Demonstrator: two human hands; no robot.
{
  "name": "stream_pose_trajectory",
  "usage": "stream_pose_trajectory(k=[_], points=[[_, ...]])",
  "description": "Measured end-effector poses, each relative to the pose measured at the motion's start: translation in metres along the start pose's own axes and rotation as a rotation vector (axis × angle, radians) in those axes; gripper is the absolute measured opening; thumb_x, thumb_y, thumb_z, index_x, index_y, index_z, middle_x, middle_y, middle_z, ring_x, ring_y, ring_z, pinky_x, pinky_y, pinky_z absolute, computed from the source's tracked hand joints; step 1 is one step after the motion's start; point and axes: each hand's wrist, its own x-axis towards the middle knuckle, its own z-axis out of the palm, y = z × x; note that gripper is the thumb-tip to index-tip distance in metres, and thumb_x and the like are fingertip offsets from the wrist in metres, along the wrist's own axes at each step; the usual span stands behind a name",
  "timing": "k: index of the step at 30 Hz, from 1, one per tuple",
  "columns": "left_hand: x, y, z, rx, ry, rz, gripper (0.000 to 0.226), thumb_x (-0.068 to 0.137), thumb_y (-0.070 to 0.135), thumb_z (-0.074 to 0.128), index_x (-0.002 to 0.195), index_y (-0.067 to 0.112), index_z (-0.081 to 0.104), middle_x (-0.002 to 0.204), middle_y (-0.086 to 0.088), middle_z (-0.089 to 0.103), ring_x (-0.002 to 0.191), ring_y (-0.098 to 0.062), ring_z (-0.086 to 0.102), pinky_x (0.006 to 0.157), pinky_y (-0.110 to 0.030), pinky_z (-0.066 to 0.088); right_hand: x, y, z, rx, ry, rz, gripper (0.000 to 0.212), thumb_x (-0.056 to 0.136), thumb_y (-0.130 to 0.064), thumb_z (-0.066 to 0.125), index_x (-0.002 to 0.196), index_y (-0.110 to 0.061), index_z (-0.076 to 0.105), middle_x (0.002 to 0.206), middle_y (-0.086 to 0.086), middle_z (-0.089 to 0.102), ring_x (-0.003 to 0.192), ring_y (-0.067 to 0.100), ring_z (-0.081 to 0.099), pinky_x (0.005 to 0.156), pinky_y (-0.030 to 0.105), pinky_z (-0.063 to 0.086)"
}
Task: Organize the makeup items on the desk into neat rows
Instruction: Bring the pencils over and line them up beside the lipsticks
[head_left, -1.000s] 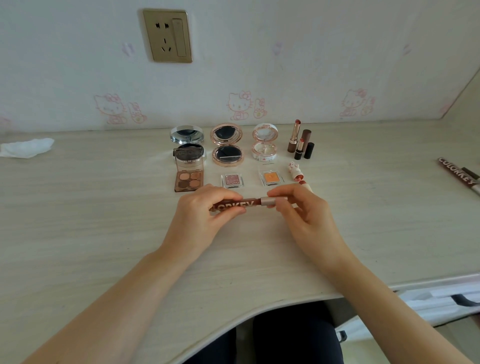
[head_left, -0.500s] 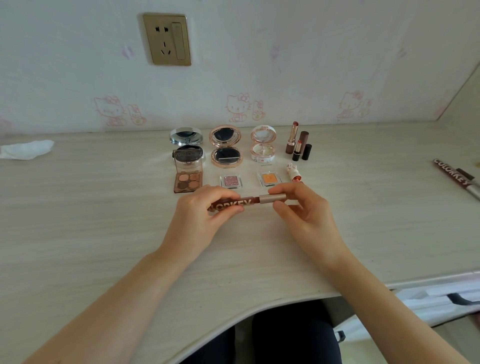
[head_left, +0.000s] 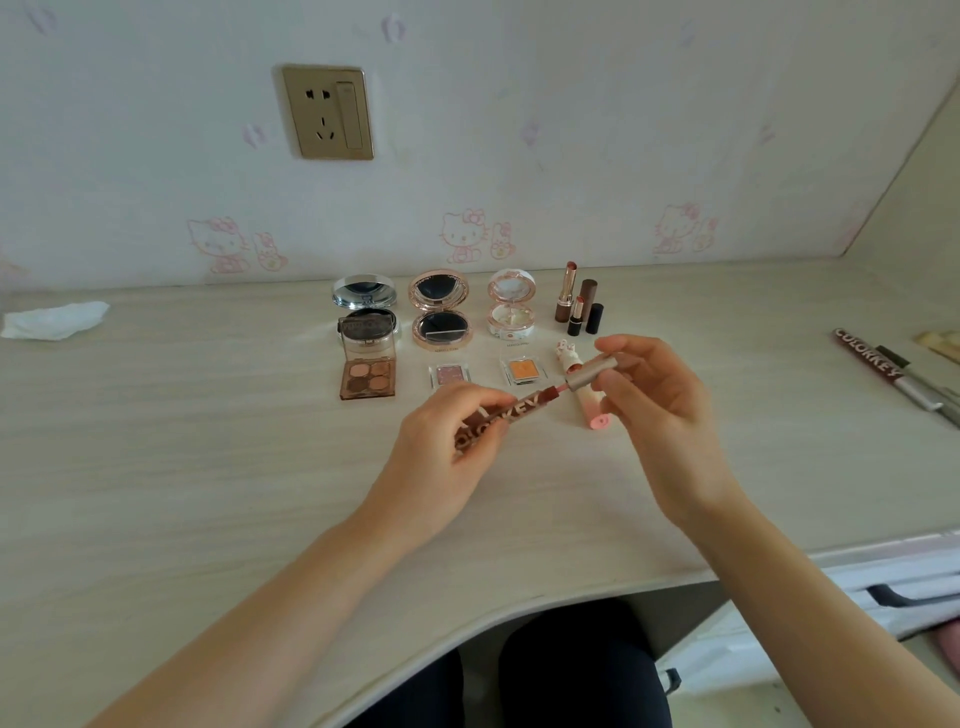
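Left hand (head_left: 441, 441) grips the lip gloss tube (head_left: 498, 421); right hand (head_left: 654, 405) pinches its cap (head_left: 592, 371).

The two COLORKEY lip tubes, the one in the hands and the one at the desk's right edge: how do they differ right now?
The held tube is off the desk, gripped by the left hand; the right-edge tube lies flat on the desk, untouched. The held tube's silver cap, pinched by the right hand, is pulled partly off; the other looks capped. Both are brown with white COLORKEY lettering.
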Motion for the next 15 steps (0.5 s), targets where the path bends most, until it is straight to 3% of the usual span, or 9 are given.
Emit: stream_pose_trajectory(k=[3, 11, 13, 15], points=[[0.002, 0.005, 0.007, 0.001, -0.051, 0.013, 0.032, 0.087, 0.001, 0.061, 0.114, 0.017, 0.065, 0.102, 0.008, 0.061, 0.093, -0.006, 0.059, 0.079, -0.011, 0.043, 0.007, -0.005, -0.011, -0.037, 0.037, 0.045, 0.023, 0.091, 0.003, 0.052, 0.107, -0.010, 0.063, 0.078, -0.009, 0.066, 0.076, 0.011, 0.058, 0.069, 0.027, 0.045], [0.012, 0.034, 0.047, -0.077, -0.199, 0.035, 0.037, 0.089, 0.010, 0.063, 0.122, 0.024, 0.054, 0.105, 0.013, 0.057, 0.075, -0.011, 0.058, 0.069, -0.022, 0.052, 0.040, -0.010, -0.047, -0.175, 0.090, 0.174, 0.019, 0.092, -0.008, 0.056, 0.103, -0.017, 0.068, 0.097, 0.009, 0.066, 0.084, 0.016, 0.057, 0.071, 0.030, 0.044], [0.017, 0.040, 0.061, 0.053, -0.263, 0.089, 0.037, 0.092, 0.019, 0.060, 0.126, 0.027, 0.048, 0.112, 0.008, 0.053, 0.080, -0.008, 0.056, 0.075, -0.028, 0.052, 0.049, -0.012, -0.055, -0.215, 0.088, 0.204, 0.019, 0.092, -0.009, 0.056, 0.104, -0.017, 0.068, 0.097, 0.010, 0.066, 0.083, 0.016, 0.057, 0.071, 0.029, 0.044], [0.023, 0.043, 0.075, 0.224, -0.302, 0.147, 0.035, 0.096, 0.024, 0.053, 0.130, 0.028, 0.045, 0.119, 0.005, 0.047, 0.098, -0.008, 0.053, 0.084, -0.030, 0.050, 0.057, -0.013, -0.061, -0.237, 0.090, 0.229, 0.019, 0.092, -0.010, 0.056, 0.103, -0.016, 0.069, 0.095, 0.008, 0.066, 0.083, 0.016, 0.057, 0.070, 0.028, 0.044]])
